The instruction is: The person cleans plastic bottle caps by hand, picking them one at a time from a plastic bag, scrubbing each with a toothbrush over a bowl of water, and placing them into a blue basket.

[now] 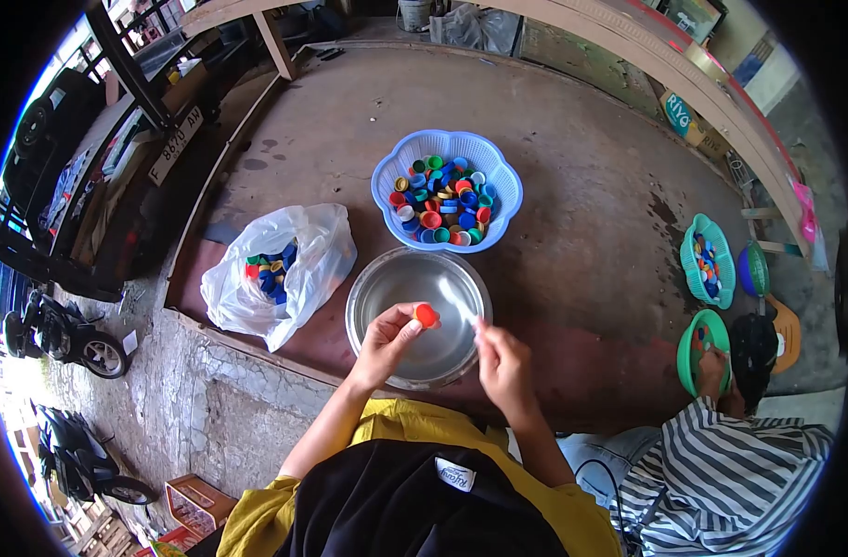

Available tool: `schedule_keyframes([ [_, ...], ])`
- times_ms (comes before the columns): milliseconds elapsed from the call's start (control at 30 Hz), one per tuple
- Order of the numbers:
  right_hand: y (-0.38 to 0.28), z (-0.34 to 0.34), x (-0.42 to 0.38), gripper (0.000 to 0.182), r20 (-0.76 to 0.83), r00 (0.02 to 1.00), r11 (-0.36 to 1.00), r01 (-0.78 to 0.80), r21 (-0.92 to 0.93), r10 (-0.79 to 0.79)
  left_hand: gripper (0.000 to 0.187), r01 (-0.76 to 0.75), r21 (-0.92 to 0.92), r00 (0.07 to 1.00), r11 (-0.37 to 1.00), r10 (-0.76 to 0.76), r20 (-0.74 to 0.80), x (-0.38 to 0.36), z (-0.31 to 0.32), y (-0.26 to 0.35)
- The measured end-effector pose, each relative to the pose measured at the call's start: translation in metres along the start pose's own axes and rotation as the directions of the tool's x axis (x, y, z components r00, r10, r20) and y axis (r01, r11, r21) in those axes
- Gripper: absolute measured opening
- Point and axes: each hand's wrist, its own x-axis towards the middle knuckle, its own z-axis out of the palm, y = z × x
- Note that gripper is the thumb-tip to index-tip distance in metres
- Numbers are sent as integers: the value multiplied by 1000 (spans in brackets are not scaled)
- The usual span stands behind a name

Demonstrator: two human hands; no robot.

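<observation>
The wide, worn tabletop (591,195) is brown, redder toward its near side, with a thin raised rim along the left and far edges. Dark stains mark it at left and right. Near the middle stands a scalloped blue basket (383,209) of colourful bottle caps (433,206); just beside it, on the near side, sits a round metal bowl (396,278). An open, clear plastic bag (322,251) holding more caps rests to the left.

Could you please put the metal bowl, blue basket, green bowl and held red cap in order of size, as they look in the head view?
1. Metal bowl and blue basket, too alike to rank
2. Green bowl
3. Red cap, in the left hand
</observation>
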Motion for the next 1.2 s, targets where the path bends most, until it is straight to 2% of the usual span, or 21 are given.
schedule_keyframes([
  [67,-11,0,-11,29,163,985,999,51,3,-51,27,27,-22,1000,999,-27,-6,-2,2,0],
  [100,-8,5,-8,30,98,994,998,53,15,-54,27,36,-20,999,999,-36,1,-3,0,0],
  [133,-6,-1,-4,27,133,991,998,7,-57,0,28,45,-20,999,999,-45,8,-4,-3,-1],
  [200,0,1,1,26,-1,998,998,-62,-16,62,29,51,-32,999,998,-51,15,-5,-1,-4],
  [267,4,8,-8,26,-50,996,994,76,72,-73,30,49,-39,999,998,-49,20,-5,-1,-3],
  [300,-4,4,-14,27,124,990,997,69,-15,-67,30,58,-10,998,998,-58,22,-6,-1,-3],
  [333,-7,8,-16,26,148,989,998,34,-43,-28,30,75,-10,997,997,-75,23,-7,-2,-3],
  [400,-4,6,-10,26,99,995,994,-19,-105,29,31,110,-15,994,994,-110,28,-8,-4,-6],
  [500,4,9,-14,28,-58,998,999,-28,16,29,33,140,-68,989,988,-137,48,-7,-8,-11],
  [533,8,9,-25,28,80,997,1000,21,11,-22,34,140,-94,989,986,-136,52,-7,-8,-12],
  [600,8,13,-32,28,131,991,999,-33,4,32,35,211,-31,977,977,-210,43,-11,-9,-16],
  [700,17,2,-32,27,63,983,979,-162,-124,170,34,233,321,962,918,-265,61,-12,-13,-20],
  [800,24,1,-51,26,-13,985,983,-173,-58,173,28,181,591,967,786,-253,40,-5,-6,-14],
  [867,19,2,-68,25,84,963,965,-252,-75,258,24,108,739,976,665,-213,49,6,-9,-15],
  [933,14,8,-77,25,63,964,966,-257,-30,259,21,-24,759,992,651,-79,99,32,-5,3],
  [967,10,8,-78,24,55,963,965,-263,-16,263,21,-109,818,991,564,-5,135,52,-5,11],
  [1000,7,8,-75,24,38,964,965,-263,-5,263,21,-178,804,982,568,56,178,71,0,25],
  [1033,5,9,-74,25,21,965,965,-263,6,263,22,-170,798,984,578,63,164,91,4,39],
  [1067,3,8,-72,25,5,965,965,-262,17,262,26,-243,714,970,657,166,177,114,5,40],
  [1133,0,3,-63,25,15,957,957,-290,3,290,41,-117,590,991,799,54,123,154,9,57],
  [1200,-2,-3,-58,25,36,948,949,-316,-24,317,45,-12,814,999,581,-22,30,177,10,58],
])
